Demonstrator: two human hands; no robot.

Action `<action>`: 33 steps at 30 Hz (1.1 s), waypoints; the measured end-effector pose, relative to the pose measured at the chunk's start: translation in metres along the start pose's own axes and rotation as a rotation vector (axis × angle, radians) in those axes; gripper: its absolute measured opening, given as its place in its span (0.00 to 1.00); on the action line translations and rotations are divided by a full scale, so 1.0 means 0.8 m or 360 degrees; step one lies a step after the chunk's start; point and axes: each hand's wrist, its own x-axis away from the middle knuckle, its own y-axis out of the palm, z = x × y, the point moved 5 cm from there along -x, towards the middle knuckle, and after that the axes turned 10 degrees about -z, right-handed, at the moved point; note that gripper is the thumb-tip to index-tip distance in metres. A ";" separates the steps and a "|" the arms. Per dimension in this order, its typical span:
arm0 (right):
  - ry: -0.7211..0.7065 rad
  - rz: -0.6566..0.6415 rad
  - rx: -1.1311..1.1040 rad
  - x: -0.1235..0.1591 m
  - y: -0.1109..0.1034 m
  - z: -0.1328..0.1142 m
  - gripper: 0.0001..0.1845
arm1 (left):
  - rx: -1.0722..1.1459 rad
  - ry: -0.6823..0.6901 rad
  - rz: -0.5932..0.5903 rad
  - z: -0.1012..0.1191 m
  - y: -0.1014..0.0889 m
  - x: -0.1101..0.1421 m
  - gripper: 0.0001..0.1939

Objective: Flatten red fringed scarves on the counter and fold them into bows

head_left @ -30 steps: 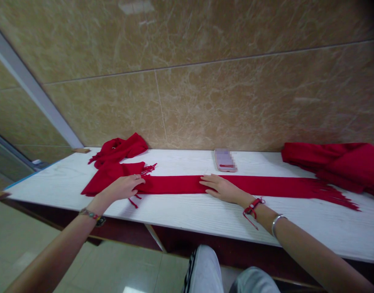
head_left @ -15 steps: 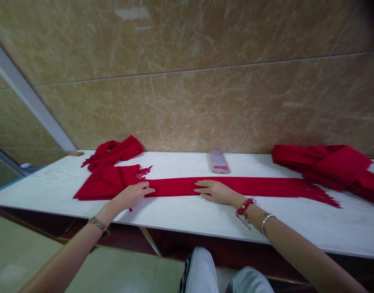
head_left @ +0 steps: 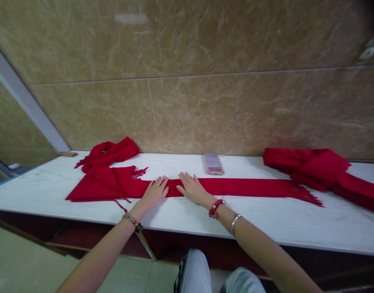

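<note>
A red fringed scarf lies as a long flat strip along the white tabletop. Its left end is folded over at a slant into a wide triangle, with fringe poking out at the top and at the front. My left hand rests flat on the strip just right of this fold, fingers stretched out. Close beside it, my right hand lies on the same strip with its fingers spread. Neither hand grips the cloth.
Behind the fold sits a crumpled red scarf. More folded red scarves are heaped at the right. A phone lies near the tiled wall. Dark shelf compartments open below the tabletop.
My left hand has moved right, away from the folded end, and its fingers have straightened. My right hand has shifted left, so the two hands are closer together. The camera view has shifted slightly.
</note>
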 end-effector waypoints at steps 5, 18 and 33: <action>0.0004 -0.0089 -0.0001 -0.019 0.016 -0.029 0.27 | -0.0065 -0.0035 -0.0058 -0.002 0.005 0.003 0.24; 0.0325 -0.0090 0.0499 0.142 -0.019 0.186 0.25 | -0.0138 0.0068 0.0048 -0.008 0.008 -0.005 0.24; 0.0373 -0.0006 0.0475 0.150 -0.063 0.183 0.25 | -0.0198 0.0240 0.0078 0.096 -0.026 -0.057 0.24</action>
